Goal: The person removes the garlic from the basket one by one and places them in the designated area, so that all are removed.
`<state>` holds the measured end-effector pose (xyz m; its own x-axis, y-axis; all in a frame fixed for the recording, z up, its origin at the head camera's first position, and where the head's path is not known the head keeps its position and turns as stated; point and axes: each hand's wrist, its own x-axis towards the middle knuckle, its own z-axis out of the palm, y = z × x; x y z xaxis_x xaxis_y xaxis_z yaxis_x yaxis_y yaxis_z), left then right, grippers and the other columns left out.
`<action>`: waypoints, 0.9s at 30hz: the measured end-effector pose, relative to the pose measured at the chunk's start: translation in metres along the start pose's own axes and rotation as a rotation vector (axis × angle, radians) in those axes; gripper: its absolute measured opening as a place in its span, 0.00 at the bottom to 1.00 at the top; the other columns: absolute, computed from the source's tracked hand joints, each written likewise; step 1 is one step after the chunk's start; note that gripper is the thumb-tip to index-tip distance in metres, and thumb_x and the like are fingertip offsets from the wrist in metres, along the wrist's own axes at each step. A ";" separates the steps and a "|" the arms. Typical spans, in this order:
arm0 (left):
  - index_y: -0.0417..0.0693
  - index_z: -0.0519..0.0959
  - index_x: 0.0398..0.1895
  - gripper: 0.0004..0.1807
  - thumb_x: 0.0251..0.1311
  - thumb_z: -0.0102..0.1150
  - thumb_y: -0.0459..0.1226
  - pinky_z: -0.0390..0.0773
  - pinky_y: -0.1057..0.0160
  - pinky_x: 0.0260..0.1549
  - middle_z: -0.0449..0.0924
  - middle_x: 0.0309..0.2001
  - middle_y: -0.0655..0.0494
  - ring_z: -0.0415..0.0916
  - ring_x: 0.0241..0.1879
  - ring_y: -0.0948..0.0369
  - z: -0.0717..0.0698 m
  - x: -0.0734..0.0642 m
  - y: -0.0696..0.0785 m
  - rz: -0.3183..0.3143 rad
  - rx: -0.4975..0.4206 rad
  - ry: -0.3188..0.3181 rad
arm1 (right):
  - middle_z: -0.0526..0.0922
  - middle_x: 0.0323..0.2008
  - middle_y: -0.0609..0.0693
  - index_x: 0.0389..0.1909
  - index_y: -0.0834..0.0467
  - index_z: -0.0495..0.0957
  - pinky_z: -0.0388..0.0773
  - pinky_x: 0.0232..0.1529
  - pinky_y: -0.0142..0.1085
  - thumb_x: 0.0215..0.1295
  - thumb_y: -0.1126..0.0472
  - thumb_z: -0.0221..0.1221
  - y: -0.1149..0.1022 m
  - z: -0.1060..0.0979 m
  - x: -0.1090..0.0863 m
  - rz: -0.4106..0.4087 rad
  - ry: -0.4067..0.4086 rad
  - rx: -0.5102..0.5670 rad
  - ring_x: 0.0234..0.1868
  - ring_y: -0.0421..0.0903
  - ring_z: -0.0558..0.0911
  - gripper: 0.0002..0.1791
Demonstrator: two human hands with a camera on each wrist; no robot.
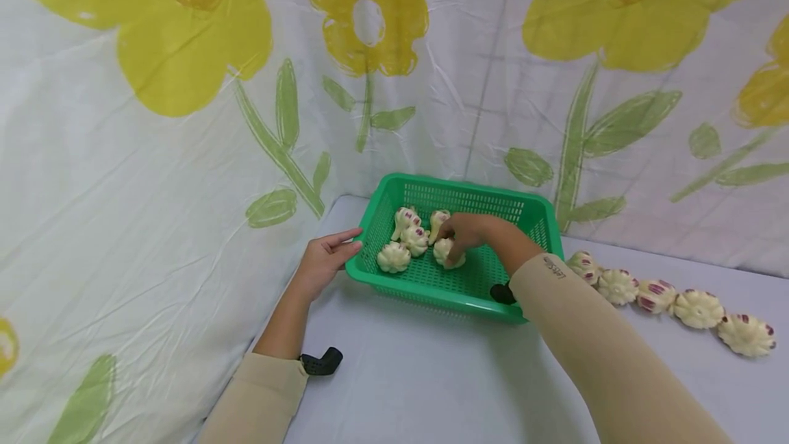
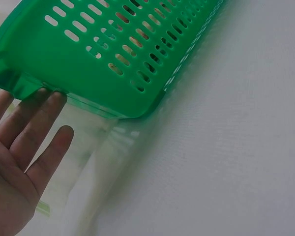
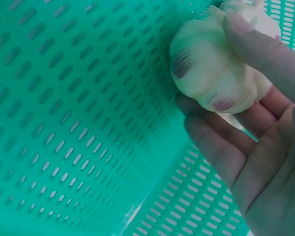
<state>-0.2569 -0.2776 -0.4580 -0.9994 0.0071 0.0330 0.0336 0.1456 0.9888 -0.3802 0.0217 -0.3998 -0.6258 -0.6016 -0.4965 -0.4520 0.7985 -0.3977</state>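
Note:
My right hand (image 1: 465,230) reaches into a green plastic basket (image 1: 425,299) and holds a garlic bulb (image 1: 448,253), cream with purple marks. In the right wrist view, thumb and fingers grip that bulb (image 3: 211,66) close to the basket wall (image 3: 88,98). Several other garlic bulbs (image 1: 393,257) lie in the left half of the basket. At the basket's left end, my left hand (image 1: 322,262) touches the rim with fingers mostly straight. The left wrist view shows its fingertips (image 2: 56,98) against the underside of the rim.
Right of the basket, several garlic bulbs (image 1: 698,308) lie in a row on the white tabletop (image 1: 419,375). A white cloth with yellow flowers (image 1: 394,19) hangs behind and along the left side. Black wrist devices (image 1: 322,362) sit at both sleeves.

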 end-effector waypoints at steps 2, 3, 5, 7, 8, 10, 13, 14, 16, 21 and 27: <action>0.44 0.76 0.63 0.25 0.65 0.63 0.43 0.84 0.68 0.37 0.85 0.49 0.47 0.83 0.39 0.70 0.000 0.000 0.000 -0.003 -0.007 -0.002 | 0.73 0.63 0.53 0.64 0.54 0.73 0.74 0.58 0.48 0.58 0.50 0.70 0.001 0.000 -0.001 -0.013 0.008 0.014 0.59 0.50 0.73 0.34; 0.44 0.76 0.64 0.25 0.65 0.63 0.43 0.84 0.69 0.38 0.85 0.50 0.46 0.83 0.39 0.70 0.000 0.000 -0.001 -0.003 -0.007 -0.005 | 0.73 0.63 0.54 0.65 0.54 0.73 0.74 0.58 0.48 0.59 0.50 0.69 0.001 -0.001 -0.002 -0.026 0.011 0.021 0.60 0.51 0.73 0.33; 0.44 0.76 0.64 0.25 0.66 0.62 0.42 0.83 0.69 0.38 0.84 0.50 0.44 0.83 0.39 0.70 0.001 0.000 -0.001 -0.001 -0.008 -0.010 | 0.73 0.64 0.54 0.65 0.54 0.73 0.74 0.59 0.49 0.59 0.51 0.69 0.001 -0.002 -0.004 -0.046 0.023 0.034 0.62 0.52 0.72 0.33; 0.44 0.76 0.63 0.24 0.66 0.62 0.42 0.83 0.69 0.38 0.83 0.51 0.42 0.83 0.39 0.70 0.001 0.001 -0.001 0.000 -0.010 -0.009 | 0.72 0.65 0.54 0.66 0.55 0.72 0.74 0.59 0.50 0.59 0.52 0.68 0.002 -0.004 -0.007 -0.062 0.038 0.044 0.63 0.53 0.72 0.34; 0.44 0.76 0.63 0.24 0.66 0.62 0.42 0.83 0.69 0.38 0.83 0.51 0.41 0.83 0.39 0.71 0.001 0.001 -0.001 0.001 -0.007 -0.011 | 0.72 0.66 0.55 0.67 0.54 0.72 0.74 0.59 0.50 0.59 0.52 0.68 0.003 -0.005 -0.007 -0.071 0.045 0.040 0.64 0.54 0.72 0.34; 0.43 0.76 0.63 0.24 0.66 0.62 0.42 0.83 0.70 0.38 0.83 0.52 0.40 0.83 0.39 0.71 0.001 0.001 -0.001 0.001 -0.009 -0.010 | 0.71 0.67 0.55 0.68 0.54 0.71 0.74 0.59 0.51 0.59 0.51 0.68 0.004 -0.007 -0.010 -0.075 0.056 0.037 0.65 0.55 0.71 0.36; 0.43 0.76 0.63 0.24 0.66 0.62 0.42 0.83 0.70 0.38 0.83 0.51 0.41 0.83 0.39 0.71 0.001 0.001 0.000 0.001 -0.007 -0.006 | 0.69 0.69 0.56 0.69 0.54 0.69 0.74 0.59 0.52 0.59 0.50 0.67 0.007 -0.011 -0.014 -0.078 0.077 0.040 0.66 0.57 0.70 0.37; 0.43 0.76 0.63 0.25 0.66 0.62 0.42 0.83 0.70 0.38 0.84 0.51 0.42 0.83 0.39 0.71 0.002 0.001 0.000 0.001 -0.007 -0.004 | 0.69 0.69 0.57 0.70 0.54 0.69 0.74 0.59 0.53 0.59 0.50 0.67 0.008 -0.012 -0.015 -0.076 0.086 0.040 0.66 0.57 0.70 0.37; 0.43 0.76 0.63 0.25 0.66 0.63 0.42 0.83 0.69 0.37 0.84 0.51 0.43 0.83 0.39 0.70 0.002 0.000 0.000 0.002 -0.006 -0.003 | 0.68 0.69 0.58 0.70 0.54 0.69 0.74 0.60 0.53 0.59 0.49 0.67 0.010 -0.014 -0.018 -0.079 0.106 0.048 0.67 0.58 0.70 0.38; 0.44 0.76 0.63 0.25 0.65 0.63 0.43 0.84 0.68 0.37 0.84 0.50 0.44 0.84 0.39 0.69 0.001 0.000 0.000 0.007 -0.002 -0.007 | 0.71 0.67 0.59 0.67 0.56 0.72 0.75 0.58 0.53 0.58 0.48 0.67 0.017 -0.016 -0.027 -0.093 0.168 0.107 0.65 0.57 0.72 0.36; 0.44 0.76 0.64 0.24 0.66 0.62 0.41 0.84 0.68 0.37 0.82 0.53 0.39 0.83 0.38 0.70 -0.001 0.000 0.002 -0.024 -0.019 -0.017 | 0.79 0.59 0.56 0.64 0.58 0.75 0.79 0.48 0.46 0.59 0.49 0.68 0.026 -0.019 -0.036 -0.146 0.257 0.144 0.51 0.49 0.80 0.34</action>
<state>-0.2571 -0.2787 -0.4555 -0.9998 0.0206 0.0073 0.0099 0.1267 0.9919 -0.3815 0.0650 -0.3774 -0.7093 -0.6688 -0.2227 -0.4658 0.6818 -0.5640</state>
